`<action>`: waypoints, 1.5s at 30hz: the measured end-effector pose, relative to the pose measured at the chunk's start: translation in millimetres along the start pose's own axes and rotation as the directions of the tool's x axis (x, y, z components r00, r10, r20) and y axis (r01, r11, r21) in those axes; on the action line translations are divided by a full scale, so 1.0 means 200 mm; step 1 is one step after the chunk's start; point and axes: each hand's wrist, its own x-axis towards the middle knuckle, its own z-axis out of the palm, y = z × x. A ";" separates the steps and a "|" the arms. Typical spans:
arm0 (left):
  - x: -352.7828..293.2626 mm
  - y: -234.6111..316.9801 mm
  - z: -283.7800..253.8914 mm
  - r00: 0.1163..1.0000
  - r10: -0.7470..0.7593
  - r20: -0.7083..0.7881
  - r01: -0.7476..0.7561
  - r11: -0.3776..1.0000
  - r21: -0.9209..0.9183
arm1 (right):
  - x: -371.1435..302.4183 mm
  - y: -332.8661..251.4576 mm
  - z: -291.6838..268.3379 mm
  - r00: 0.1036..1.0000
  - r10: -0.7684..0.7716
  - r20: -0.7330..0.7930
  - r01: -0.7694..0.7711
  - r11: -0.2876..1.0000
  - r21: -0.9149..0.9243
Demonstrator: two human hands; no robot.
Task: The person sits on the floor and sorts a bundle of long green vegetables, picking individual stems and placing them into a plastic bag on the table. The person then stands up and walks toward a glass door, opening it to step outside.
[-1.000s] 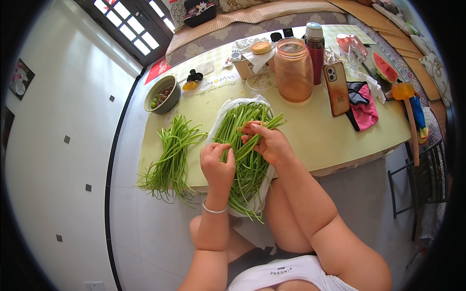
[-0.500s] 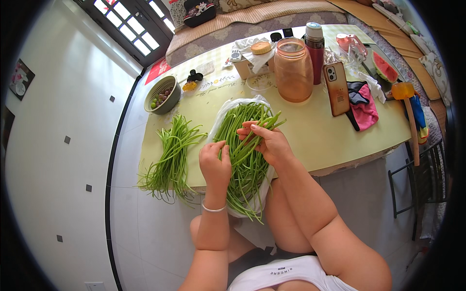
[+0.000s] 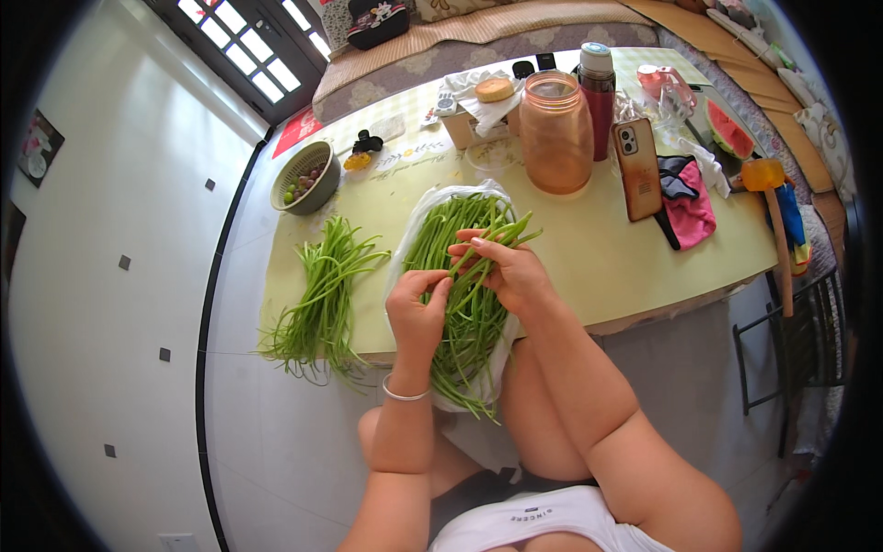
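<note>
A few long green vegetable stems (image 3: 501,241) lie in my right hand (image 3: 517,276), its fingers closed round them above a white plastic bag. Close beside it, my left hand (image 3: 418,308) has thumb and forefinger pinched at the near end of a stem. Beneath both hands, a large heap of the same green stems (image 3: 469,340) fills the open white plastic bag (image 3: 402,262) at the table's near edge. Left of the bag, a separate pile of green stems (image 3: 322,299) rests on the table, its ends hanging over the edge.
On the table (image 3: 635,281) stand a bowl of grapes (image 3: 308,184), an orange-tinted jar (image 3: 556,138), a dark red thermos (image 3: 598,101) and a propped phone (image 3: 639,170). Pink cloth (image 3: 690,207), a watermelon piece (image 3: 729,129) and a mallet-like tool (image 3: 777,221) are at the right.
My left hand has moved right and slightly down, up to the stems in my right hand. The right hand has stayed nearly in place.
</note>
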 end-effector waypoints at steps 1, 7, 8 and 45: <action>0.00 0.01 0.00 1.000 -0.010 -0.027 0.010 1.000 -0.012 | 0.00 0.01 0.00 1.000 -0.002 0.011 0.002 1.000 0.008; -0.01 0.03 -0.01 0.997 0.035 0.071 -0.037 0.999 0.022 | 0.01 0.01 0.00 1.000 -0.022 0.010 0.021 0.999 0.047; 0.00 0.02 -0.01 0.998 0.055 0.039 -0.057 0.997 0.058 | 0.01 0.02 0.00 1.000 -0.023 0.005 0.022 0.997 0.075; 0.03 0.01 -0.11 0.997 -0.062 -0.041 0.066 0.991 0.114 | 0.04 0.04 0.01 0.999 0.031 -0.026 -0.026 0.982 0.185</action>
